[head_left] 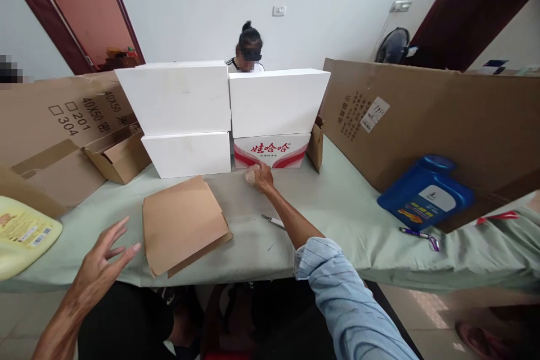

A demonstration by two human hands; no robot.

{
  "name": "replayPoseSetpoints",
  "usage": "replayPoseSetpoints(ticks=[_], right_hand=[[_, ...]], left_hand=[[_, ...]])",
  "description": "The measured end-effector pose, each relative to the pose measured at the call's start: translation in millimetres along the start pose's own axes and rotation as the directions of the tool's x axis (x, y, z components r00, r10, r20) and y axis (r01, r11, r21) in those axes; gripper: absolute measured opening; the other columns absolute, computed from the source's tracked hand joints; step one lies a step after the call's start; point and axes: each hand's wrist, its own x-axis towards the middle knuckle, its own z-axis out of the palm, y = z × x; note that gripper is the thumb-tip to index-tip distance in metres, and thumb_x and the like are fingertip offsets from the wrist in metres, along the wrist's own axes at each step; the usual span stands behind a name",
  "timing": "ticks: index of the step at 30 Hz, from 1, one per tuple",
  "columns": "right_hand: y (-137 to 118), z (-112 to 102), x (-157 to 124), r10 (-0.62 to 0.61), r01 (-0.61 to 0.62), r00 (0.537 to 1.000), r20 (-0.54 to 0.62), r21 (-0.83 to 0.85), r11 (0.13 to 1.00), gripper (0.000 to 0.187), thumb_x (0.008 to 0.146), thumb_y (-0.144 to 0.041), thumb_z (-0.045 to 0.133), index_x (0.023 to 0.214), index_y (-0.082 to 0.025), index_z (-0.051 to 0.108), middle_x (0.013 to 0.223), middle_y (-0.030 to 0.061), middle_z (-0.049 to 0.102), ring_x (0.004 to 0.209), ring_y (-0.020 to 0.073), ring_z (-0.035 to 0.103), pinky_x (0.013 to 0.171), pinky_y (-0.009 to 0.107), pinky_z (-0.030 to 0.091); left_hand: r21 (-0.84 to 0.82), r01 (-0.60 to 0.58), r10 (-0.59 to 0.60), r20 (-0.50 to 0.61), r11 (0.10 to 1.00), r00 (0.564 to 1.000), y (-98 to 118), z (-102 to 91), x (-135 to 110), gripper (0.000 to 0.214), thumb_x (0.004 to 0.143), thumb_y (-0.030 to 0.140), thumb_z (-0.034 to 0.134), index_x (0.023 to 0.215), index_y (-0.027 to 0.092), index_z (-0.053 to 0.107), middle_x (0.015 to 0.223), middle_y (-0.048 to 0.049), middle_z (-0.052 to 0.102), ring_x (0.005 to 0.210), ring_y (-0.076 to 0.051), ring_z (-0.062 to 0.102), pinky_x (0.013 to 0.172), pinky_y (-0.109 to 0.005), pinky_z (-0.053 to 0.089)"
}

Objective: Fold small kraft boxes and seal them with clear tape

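Small clear object [250,176] | gripped in right hand [262,177] fingers | left hand [103,261] fingers spread wide

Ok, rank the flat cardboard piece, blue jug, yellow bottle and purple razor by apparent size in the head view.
1. flat cardboard piece
2. blue jug and yellow bottle: these look alike, and the bottle is nearer and cut off by the frame, so they are not ranked
3. purple razor

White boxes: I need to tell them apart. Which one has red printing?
The lower right box, under a plain white box, just behind the right hand; the others are blank.
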Motion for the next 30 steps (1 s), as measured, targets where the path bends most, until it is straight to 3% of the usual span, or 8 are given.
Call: replayPoseSetpoints(ticks=[3, 5, 8, 12, 17, 20, 24, 30], right_hand=[[0.4, -12.8, -8.9, 0.027, -0.029, 0.999, -0.043, -0.042, 0.999, 0.053, 0.098, -0.030, 0.050, 0.145, -0.007, 0.061, 0.146, 0.0260, 0.060, 0.144, 0.0389, 0.050, 0.127, 0.057, 0.035], [-5.8, -13.1, -21.5, 0.002, -0.004, 0.999, -0.048, -0.043, 0.999, 0.052, 0.099, -0.030, 0.050, 0.144, -0.008, 0.061, 0.150, 0.0266, 0.057, 0.150, 0.0392, 0.042, 0.130, 0.057, 0.031], [-19.4, 2.0, -56.1, -0.079, 0.069, 0.988, 0.134, 0.082, 0.994, 0.045, 0.104, -0.041, 0.049, 0.134, -0.014, 0.068, 0.137, 0.0217, 0.066, 0.143, 0.0363, 0.049, 0.123, 0.054, 0.041], [-34.6, 31.1, -116.3, -0.148, 0.040, 0.869, 0.473, 0.232, 0.972, 0.058, 0.104, -0.071, 0.049, 0.106, -0.019, 0.076, 0.105, 0.0102, 0.076, 0.105, 0.0284, 0.070, 0.088, 0.041, 0.061], [-50.1, 27.3, -143.5, -0.097, -0.263, 0.677, 0.729, 0.363, 0.894, 0.084, 0.095, -0.093, 0.047, 0.126, -0.020, 0.077, 0.122, 0.0130, 0.077, 0.102, 0.0245, 0.073, 0.079, 0.033, 0.059], [-62.9, 2.1, -140.9, -0.123, -0.249, 0.674, 0.728, 0.381, 0.890, 0.083, 0.095, -0.091, 0.052, 0.132, -0.021, 0.077, 0.125, 0.0134, 0.077, 0.105, 0.0242, 0.072, 0.086, 0.035, 0.059], [-84.2, -34.3, -145.0, -0.223, -0.132, 0.693, 0.686, 0.425, 0.896, 0.074, 0.095, -0.083, 0.064, 0.139, -0.025, 0.075, 0.137, 0.0130, 0.073, 0.126, 0.0296, 0.067, 0.095, 0.041, 0.060], [-110.7, -75.6, -160.0, -0.219, -0.085, 0.727, 0.651, 0.402, 0.912, 0.089, 0.089, -0.075, 0.078, 0.161, -0.028, 0.054, 0.158, 0.0169, 0.058, 0.136, 0.0313, 0.063, 0.097, 0.043, 0.061]], left_hand=[[0.111, -0.020, 0.012, 0.072, 0.994, 0.997, -38.3, -5.0, -17.5, 0.090, 0.084, 0.063, 0.073, 0.164, 0.031, 0.048, 0.167, -0.0175, 0.054, 0.153, -0.047, 0.055, 0.107, -0.060, 0.064], [0.200, -0.103, 0.080, 0.121, 0.974, 0.989, -48.5, 0.3, -24.7, 0.092, 0.084, 0.054, 0.073, 0.168, 0.031, 0.042, 0.171, -0.0163, 0.050, 0.156, -0.047, 0.052, 0.115, -0.061, 0.058], [0.245, -0.199, 0.164, 0.156, 0.949, 0.974, -45.6, 16.1, -26.0, 0.097, 0.086, 0.044, 0.071, 0.173, 0.029, 0.032, 0.174, -0.0162, 0.046, 0.161, -0.044, 0.044, 0.127, -0.061, 0.047], [0.166, -0.206, 0.180, 0.157, 0.964, 0.971, -31.9, 37.3, -19.0, 0.106, 0.088, 0.045, 0.073, 0.176, 0.024, 0.020, 0.176, -0.0219, 0.041, 0.162, -0.042, 0.044, 0.127, -0.059, 0.047], [0.036, -0.151, 0.145, 0.133, 0.988, 0.980, -16.7, 36.3, -13.6, 0.114, 0.079, 0.054, 0.080, 0.173, 0.016, 0.029, 0.167, -0.0255, 0.048, 0.152, -0.041, 0.054, 0.118, -0.051, 0.055], [0.014, -0.131, 0.129, 0.110, 0.991, 0.986, -3.2, 18.1, -8.2, 0.090, 0.081, 0.056, 0.073, 0.160, 0.018, 0.053, 0.148, -0.0193, 0.061, 0.130, -0.035, 0.068, 0.102, -0.045, 0.062], [0.016, -0.199, 0.198, 0.037, 0.980, 0.979, 25.5, -2.7, -0.3, 0.058, 0.088, 0.060, 0.065, 0.132, 0.024, 0.075, 0.124, -0.0106, 0.069, 0.120, -0.031, 0.068, 0.098, -0.040, 0.060], [-0.009, -0.176, 0.176, 0.017, 0.984, 0.984, 66.1, 1.6, -3.2, 0.070, 0.088, 0.086, 0.056, 0.097, 0.021, 0.078, 0.113, -0.0093, 0.073, 0.105, -0.029, 0.071, 0.097, -0.040, 0.059]])
